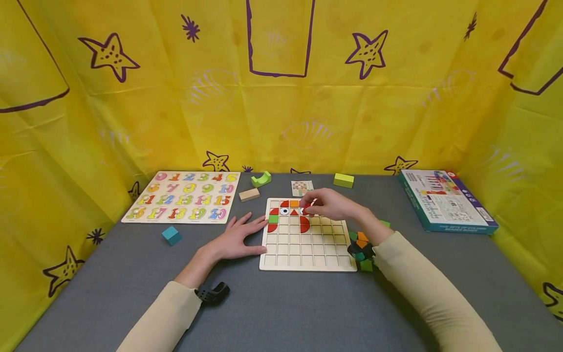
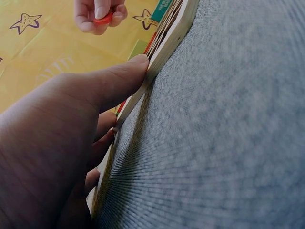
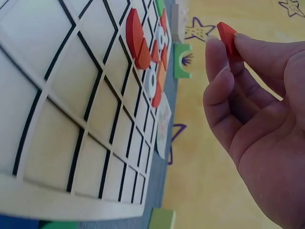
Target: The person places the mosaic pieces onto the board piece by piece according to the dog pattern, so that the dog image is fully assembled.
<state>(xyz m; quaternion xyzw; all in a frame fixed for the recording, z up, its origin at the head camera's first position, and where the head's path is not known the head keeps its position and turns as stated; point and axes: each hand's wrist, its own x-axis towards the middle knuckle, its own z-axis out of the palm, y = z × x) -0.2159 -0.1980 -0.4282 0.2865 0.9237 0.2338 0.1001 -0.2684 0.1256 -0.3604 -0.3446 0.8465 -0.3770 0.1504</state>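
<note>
A white gridded board (image 1: 308, 263) lies in the middle of the table. Its upper left cells hold red curved pieces (image 1: 304, 225), a green square (image 1: 273, 219), an orange square (image 1: 294, 203) and round eye pieces (image 1: 284, 211). My left hand (image 1: 235, 240) rests at the board's left side, fingers spread; the left wrist view shows its thumb and fingertips against the wooden edge. Above the board's upper part, my right hand (image 1: 332, 203) pinches a small red curved piece (image 3: 228, 38) between thumb and fingers, raised off the grid in the right wrist view.
A picture card (image 1: 302, 186) lies behind the board. Loose coloured pieces (image 1: 366, 265) sit at its right, partly under my right wrist. A number puzzle (image 1: 176, 223), a teal cube (image 1: 172, 235), a wooden block (image 1: 249, 195), a green arch (image 1: 261, 179), a lime block (image 1: 343, 180) and a box (image 1: 453, 203) stand around.
</note>
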